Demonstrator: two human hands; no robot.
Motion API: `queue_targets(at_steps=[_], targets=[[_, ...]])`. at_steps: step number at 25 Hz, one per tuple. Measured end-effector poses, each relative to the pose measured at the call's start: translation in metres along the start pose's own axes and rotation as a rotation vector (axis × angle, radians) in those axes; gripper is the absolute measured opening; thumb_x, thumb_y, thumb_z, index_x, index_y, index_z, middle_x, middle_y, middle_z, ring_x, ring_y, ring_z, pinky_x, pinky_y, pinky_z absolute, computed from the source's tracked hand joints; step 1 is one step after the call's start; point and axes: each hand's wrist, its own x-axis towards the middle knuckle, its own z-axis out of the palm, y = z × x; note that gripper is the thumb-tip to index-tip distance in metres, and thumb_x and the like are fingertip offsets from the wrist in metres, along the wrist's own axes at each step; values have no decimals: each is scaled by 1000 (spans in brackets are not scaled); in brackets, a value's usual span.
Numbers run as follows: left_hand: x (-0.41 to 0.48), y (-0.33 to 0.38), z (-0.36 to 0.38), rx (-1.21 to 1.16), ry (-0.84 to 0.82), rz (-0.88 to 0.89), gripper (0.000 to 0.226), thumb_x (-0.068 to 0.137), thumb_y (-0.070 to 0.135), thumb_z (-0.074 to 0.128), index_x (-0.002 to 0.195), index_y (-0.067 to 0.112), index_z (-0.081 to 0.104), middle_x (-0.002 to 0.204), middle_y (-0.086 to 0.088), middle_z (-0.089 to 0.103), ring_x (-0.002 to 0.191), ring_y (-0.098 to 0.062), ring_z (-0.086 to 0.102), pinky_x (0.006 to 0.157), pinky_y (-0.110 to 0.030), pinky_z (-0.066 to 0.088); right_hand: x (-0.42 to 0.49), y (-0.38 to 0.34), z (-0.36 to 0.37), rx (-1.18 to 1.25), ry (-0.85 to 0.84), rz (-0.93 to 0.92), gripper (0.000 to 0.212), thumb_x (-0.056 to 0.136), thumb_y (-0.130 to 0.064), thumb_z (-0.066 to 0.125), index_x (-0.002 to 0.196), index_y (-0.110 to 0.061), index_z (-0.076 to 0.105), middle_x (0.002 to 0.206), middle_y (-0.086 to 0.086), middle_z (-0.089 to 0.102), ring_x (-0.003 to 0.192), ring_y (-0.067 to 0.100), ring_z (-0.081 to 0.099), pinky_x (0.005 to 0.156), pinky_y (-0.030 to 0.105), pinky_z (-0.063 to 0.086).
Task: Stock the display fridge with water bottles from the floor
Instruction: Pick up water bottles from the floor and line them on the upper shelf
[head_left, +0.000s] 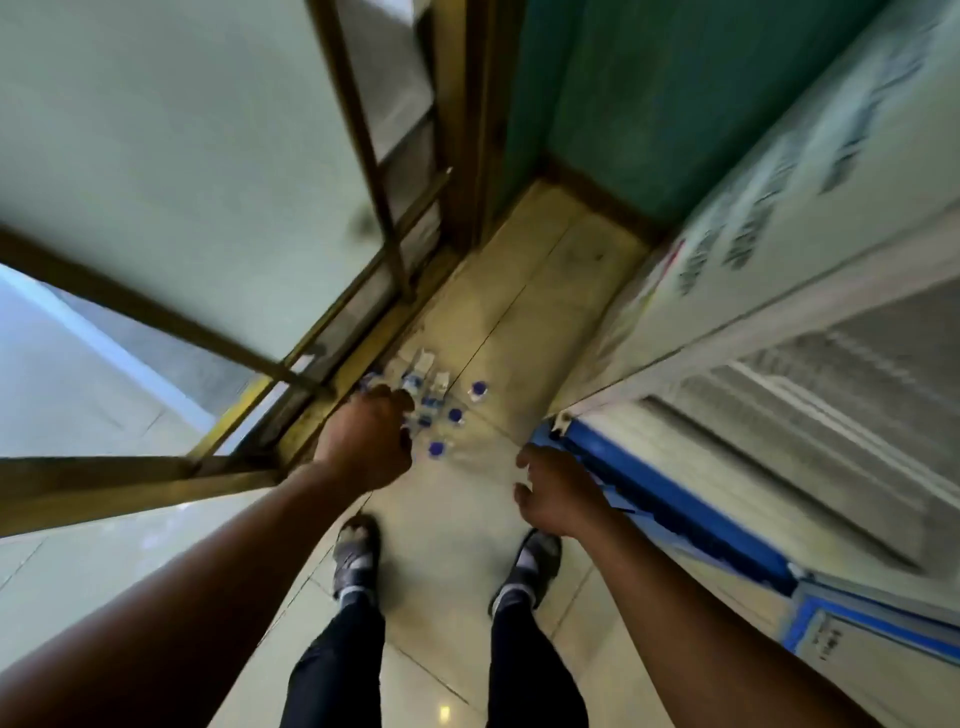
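Left hand (363, 441) reached down and forward, fingers curled under, knuckles up, right over the near-left edge of the water bottles (455, 414). Blur there; could not tell whether it gripped one or only hovered. Right hand (558, 493) hung lower and to the right, fingers loosely curled, thumb apart, nothing in it, just beside the blue strip (665, 499) along the bottom of the fridge (753, 322).

Bottles stood in one loose cluster on the tiled floor (519, 291), far of both hands, close against the brass frame (208, 332) of the glass panels on the left. Four blue caps counted clearly: one at the right edge, two in the middle, one nearest. More clear bottles with blue labels behind them, too smeared to count.

Fridge ran along the whole right side, white, with blurred print on its face.

Two shoes (356, 556) planted on the floor near the camera, one per side, dark trousers (337, 665) above them. Two bare forearms in view.
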Motion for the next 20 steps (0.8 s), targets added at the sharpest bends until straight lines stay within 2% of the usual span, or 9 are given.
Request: queue_targets(at_steps=[2, 5, 7, 9, 11, 13, 15, 17, 20], targets=[[34, -55, 60, 32, -54, -91, 47, 86, 24, 61, 131, 26, 52, 132, -2, 54, 111, -22, 59, 74, -29, 52, 65, -6, 69, 34, -72, 51, 46, 92, -35, 56, 134, -21, 44, 133, 6, 54, 124, 26, 51, 98, 35, 47], [93, -119, 166, 58, -140, -151, 61, 84, 17, 63, 140, 25, 42, 145, -2, 41, 108, -22, 59, 60, -23, 42, 164, -7, 163, 85, -45, 97, 62, 92, -34, 58, 147, -20, 32, 143, 6, 44, 132, 25, 45, 102, 34, 43], [136, -146, 233, 41, -180, -150, 75, 82, 10, 65, 145, 28, 30, 155, -5, 22, 114, -27, 56, 61, -22, 48, 225, -2, 215, 97, 13, 99, 71, 92, -34, 60, 151, -21, 24, 153, 5, 32, 139, 25, 38, 105, 34, 41], [181, -167, 298, 30, -192, -112, 86, 79, 4, 68, 147, 29, 22, 158, -8, 9, 115, -32, 55, 59, -27, 55, 284, 7, 266, 63, 53, 63, 76, 91, -34, 63, 153, -24, 19, 160, 5, 20, 145, 25, 28, 108, 35, 39], [220, -182, 351, 72, -188, -42, 89, 78, 5, 70, 148, 28, 21, 158, -10, 9, 111, -33, 56, 59, -31, 56, 330, 17, 306, -6, 60, 25, 78, 89, -33, 67, 152, -27, 21, 161, 3, 15, 146, 25, 25, 107, 37, 41], [249, -193, 392, 132, -191, -11, 87, 79, 10, 73, 148, 28, 24, 158, -11, 13, 105, -33, 59, 62, -33, 57, 363, 26, 333, -71, 91, -13, 78, 84, -32, 74, 148, -27, 29, 158, 3, 22, 142, 26, 33, 99, 38, 47], [266, -206, 417, 180, -163, 37, 77, 78, 11, 74, 142, 27, 34, 150, -12, 28, 91, -28, 61, 56, -33, 56, 381, 30, 349, -146, 140, -42, 75, 81, -26, 78, 145, -26, 37, 152, 7, 31, 133, 28, 44, 91, 36, 52], [275, -217, 430, 189, -122, 86, 67, 80, 8, 72, 136, 27, 40, 138, -13, 38, 81, -26, 61, 54, -35, 56, 396, 34, 359, -162, 208, -62, 66, 83, -18, 75, 141, -23, 42, 146, 10, 39, 124, 29, 52, 86, 34, 53], [271, -223, 421, 181, -89, 73, 61, 85, 8, 65, 136, 33, 42, 136, -13, 41, 83, -30, 63, 57, -36, 56, 399, 39, 353, -106, 226, -82, 60, 81, -10, 74, 134, -21, 48, 135, 10, 47, 113, 31, 57, 86, 35, 56]])
